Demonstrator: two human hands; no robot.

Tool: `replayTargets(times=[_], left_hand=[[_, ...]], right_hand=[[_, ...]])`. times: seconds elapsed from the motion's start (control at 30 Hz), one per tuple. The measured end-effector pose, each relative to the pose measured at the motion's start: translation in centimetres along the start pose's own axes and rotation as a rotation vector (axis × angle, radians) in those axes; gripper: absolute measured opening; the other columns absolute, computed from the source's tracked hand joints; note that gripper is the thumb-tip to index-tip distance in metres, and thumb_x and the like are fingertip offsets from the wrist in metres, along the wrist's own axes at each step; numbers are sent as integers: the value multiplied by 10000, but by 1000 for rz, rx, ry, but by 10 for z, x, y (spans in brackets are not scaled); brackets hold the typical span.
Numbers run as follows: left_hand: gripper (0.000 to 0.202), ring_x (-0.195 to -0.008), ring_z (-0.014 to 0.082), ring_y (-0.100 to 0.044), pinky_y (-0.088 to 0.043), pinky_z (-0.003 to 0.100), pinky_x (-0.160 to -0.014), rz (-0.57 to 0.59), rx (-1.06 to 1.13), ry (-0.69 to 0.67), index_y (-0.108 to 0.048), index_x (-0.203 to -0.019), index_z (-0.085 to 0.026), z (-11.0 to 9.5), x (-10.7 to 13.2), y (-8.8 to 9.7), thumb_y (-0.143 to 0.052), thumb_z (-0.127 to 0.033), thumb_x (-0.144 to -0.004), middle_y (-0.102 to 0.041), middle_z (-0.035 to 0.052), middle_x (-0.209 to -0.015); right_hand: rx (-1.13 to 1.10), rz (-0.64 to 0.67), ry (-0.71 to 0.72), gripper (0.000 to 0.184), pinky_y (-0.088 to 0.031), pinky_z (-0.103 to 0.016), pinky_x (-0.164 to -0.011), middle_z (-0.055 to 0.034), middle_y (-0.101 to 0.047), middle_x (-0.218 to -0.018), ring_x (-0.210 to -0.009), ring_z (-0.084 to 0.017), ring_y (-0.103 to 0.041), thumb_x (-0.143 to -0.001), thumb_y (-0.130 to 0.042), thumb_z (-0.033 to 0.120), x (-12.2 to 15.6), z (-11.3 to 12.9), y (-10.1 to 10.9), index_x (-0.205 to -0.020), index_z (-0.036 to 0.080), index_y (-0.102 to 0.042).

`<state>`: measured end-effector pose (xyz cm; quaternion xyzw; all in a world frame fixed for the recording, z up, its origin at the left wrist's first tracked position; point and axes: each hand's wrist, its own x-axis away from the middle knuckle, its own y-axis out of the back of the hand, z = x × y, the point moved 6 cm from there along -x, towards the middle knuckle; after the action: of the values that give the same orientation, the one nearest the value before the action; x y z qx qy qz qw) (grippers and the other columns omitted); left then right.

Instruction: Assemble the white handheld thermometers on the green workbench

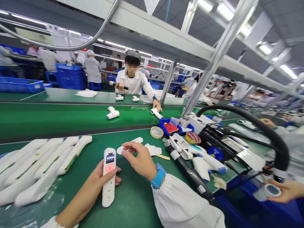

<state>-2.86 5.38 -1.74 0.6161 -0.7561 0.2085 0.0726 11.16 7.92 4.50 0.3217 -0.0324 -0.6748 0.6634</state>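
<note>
My left hand (104, 177) is wrapped round a slim white handheld device (109, 186), held upright over the green table. The device has a small lit screen and a round button glowing pink-red. Just right of it, my right hand (137, 158) is raised with its fingers curved and apart, holding nothing I can see. A blue band (158, 176) circles that wrist. Behind the right fingers lies a flat white oval-ended piece (137, 140), partly hidden by the hand. A white paper-like scrap (154, 149) is beside it.
Several white curved housings (47, 161) lie at left on plastic film. A tape roll (156, 132), blue bin (165, 126), black electric screwdriver (187, 172) and white parts crowd the right. Beyond, a green conveyor (59, 117) carries white parts; a co-worker (133, 79) reaches over it. Another person's hand (288, 191) is at right.
</note>
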Motion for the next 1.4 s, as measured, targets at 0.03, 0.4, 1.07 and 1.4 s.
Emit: replayTargets(times=[0.03,0.4,1.07,1.4], left_hand=[[464,-681,176,-623,-511,292,-669,1,-26,23,-515,-1013,-167,0,0,2,-690,-410,-658,-653,52,-827],[600,-644,179,-608,-526,270,-597,-76,30,-54,-513,-1104,-217,-8,11,1,-719,-457,-594,-656,14,-781],[379,-594,146,-596,-486,262,-583,-139,13,-70,-536,-864,-183,-10,8,13,-670,-463,-647,-628,4,-713],[393,-631,101,-579,-478,212,-605,-164,111,-172,-552,-986,-163,-20,8,29,-678,-380,-684,-583,-13,-744]], right_hand=[[67,25,-5,186,-495,-258,-674,0,-689,-853,-747,-139,-618,-785,-565,252,-1,2,15,-954,230,-639],[1008,17,-278,143,-456,-344,-781,-103,-665,-918,-884,-213,-606,-825,-549,245,-19,-72,182,-868,143,-640],[723,-241,-6,267,-482,-338,-723,-76,-691,-791,-788,-229,-613,-766,-527,409,70,6,178,-753,199,-689],[559,101,-191,337,-496,-364,-728,-79,-657,-921,-867,-247,-590,-771,-541,437,101,-33,76,-982,190,-628]])
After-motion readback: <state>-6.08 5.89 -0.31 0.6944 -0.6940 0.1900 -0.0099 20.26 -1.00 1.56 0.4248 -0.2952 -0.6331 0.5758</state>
